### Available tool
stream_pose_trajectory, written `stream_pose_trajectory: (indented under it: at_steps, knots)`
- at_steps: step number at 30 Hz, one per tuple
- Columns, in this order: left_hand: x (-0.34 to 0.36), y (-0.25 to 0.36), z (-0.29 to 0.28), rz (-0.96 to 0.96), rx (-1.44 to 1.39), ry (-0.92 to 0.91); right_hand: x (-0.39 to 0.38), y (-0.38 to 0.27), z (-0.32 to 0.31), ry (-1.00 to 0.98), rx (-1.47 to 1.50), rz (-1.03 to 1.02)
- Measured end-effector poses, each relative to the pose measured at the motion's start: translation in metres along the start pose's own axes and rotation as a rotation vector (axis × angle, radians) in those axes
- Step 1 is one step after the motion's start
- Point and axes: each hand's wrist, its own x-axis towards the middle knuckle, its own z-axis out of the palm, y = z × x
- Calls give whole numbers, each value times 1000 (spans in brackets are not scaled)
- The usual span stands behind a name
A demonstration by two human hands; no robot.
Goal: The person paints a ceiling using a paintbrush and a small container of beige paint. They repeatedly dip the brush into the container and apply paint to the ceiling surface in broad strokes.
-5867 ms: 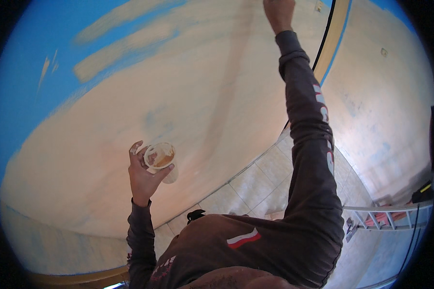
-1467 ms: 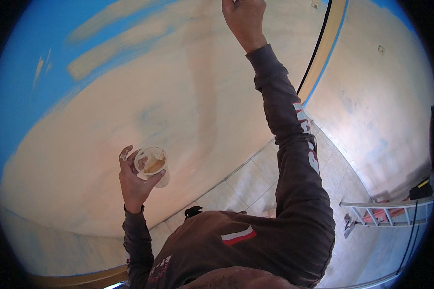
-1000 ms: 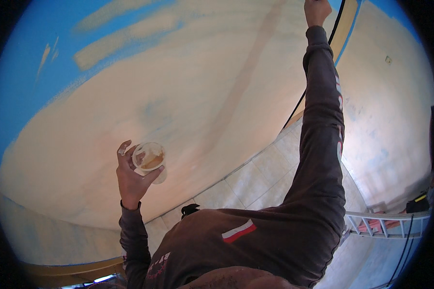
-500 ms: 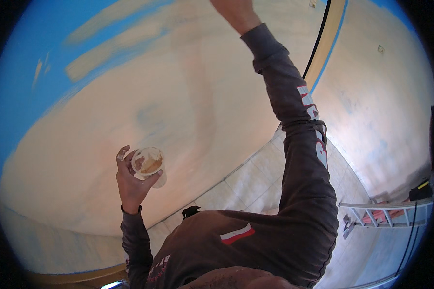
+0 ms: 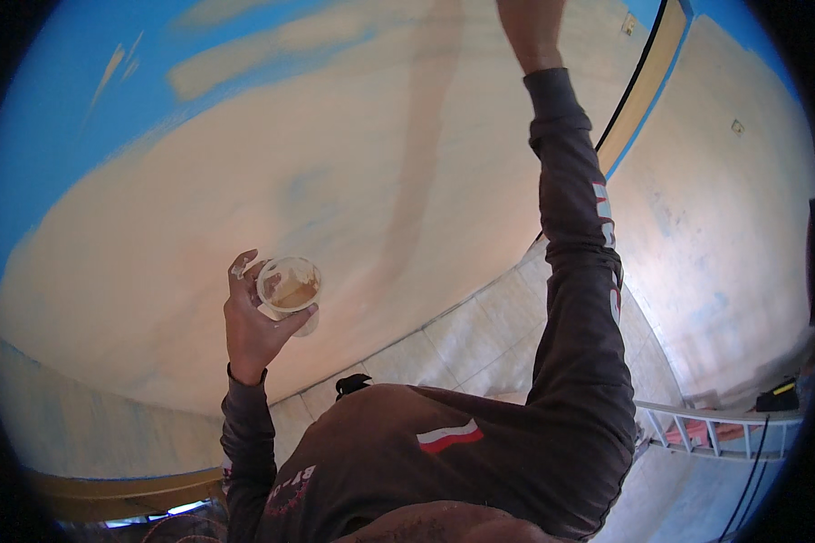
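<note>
R arm: extended up & fwd, elbow slightly bent, in dark brown fabric sleeve [image 5: 575, 217] w/ pale, red-edged print. R hand [image 5: 532, 32]: bare, at top edge of view, in front of large cream-and-blue painted wall [image 5: 181, 217]. Fingers are cut off by frame; grip state & wall contact can't be told.

L arm: bent, forearm raised, wrist upright. L hand [image 5: 252, 324]: bare, grasping translucent round plastic cup [image 5: 290, 263]. Thumb lies across near side, just below rim; fingers wrap L side. One finger is raised, w/ whitish smear near tip.

Cup pos.: L of view ctr., in L hand, in front of wall's cream area, above floor lvl. Mouth faces up twd. cam. Contents: tan-brown paste [image 5: 295, 291] inside, plus whitish smears on inner wall; exact qty. can't be told.

Surroundings: pale beige tile floor [image 5: 435, 348] along wall base; silver metal ladder [image 5: 714, 438] at lower R, near black obj. w/ yellow strip [image 5: 777, 398], type unclear.
</note>
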Motion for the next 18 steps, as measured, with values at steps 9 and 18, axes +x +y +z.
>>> stream_pose_trajectory:
  at_steps: [9,18]
  knots:
    - [-32,10,-15,-43,-50,26,2,-141,18,-64,175,-73]
    - [17,13,7,-34,-10,-20,-3,-102,19,14,307,5]
